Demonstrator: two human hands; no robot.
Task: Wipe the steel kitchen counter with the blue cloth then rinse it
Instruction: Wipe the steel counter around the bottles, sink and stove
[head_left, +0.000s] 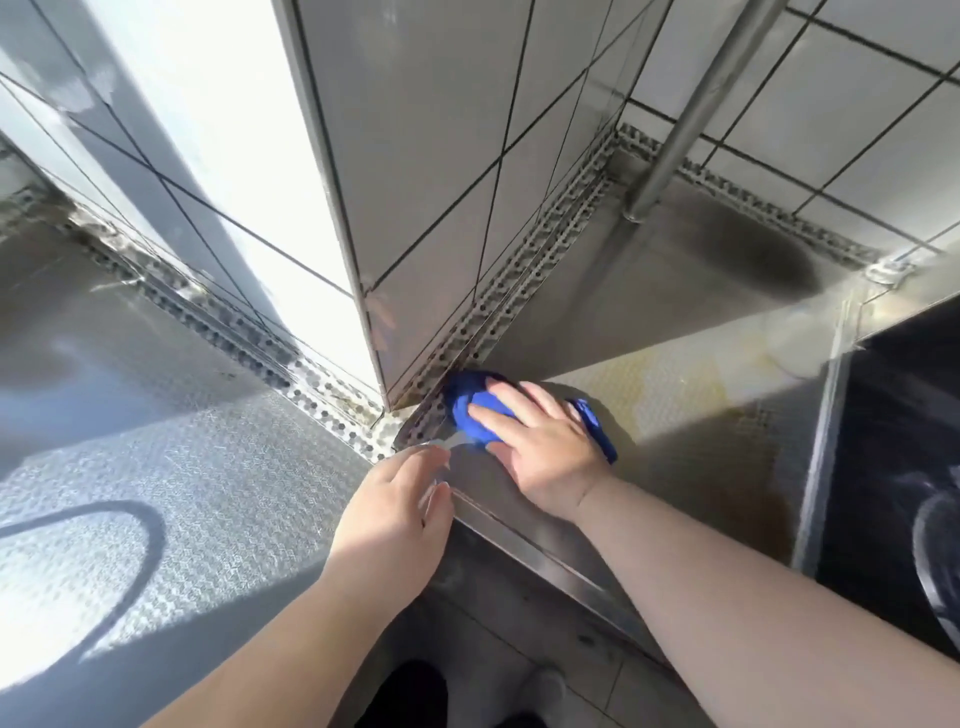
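The blue cloth (475, 413) lies bunched on the steel counter (691, 395), pushed into the foot of a tiled wall corner. My right hand (540, 447) presses flat on it, fingers spread over the cloth; a strip of blue shows past the little finger. My left hand (395, 514) rests on the counter's inner front corner beside it, fingers loosely curled, holding nothing. Yellowish staining shows on the counter right of the cloth.
The tiled pillar (415, 208) juts out between two counter sections. A steel pole (691, 109) stands on the counter at the back right. A black hob (904, 467) is set in at the right. The textured left counter (182, 493) lies in sunlight. Floor tiles show below.
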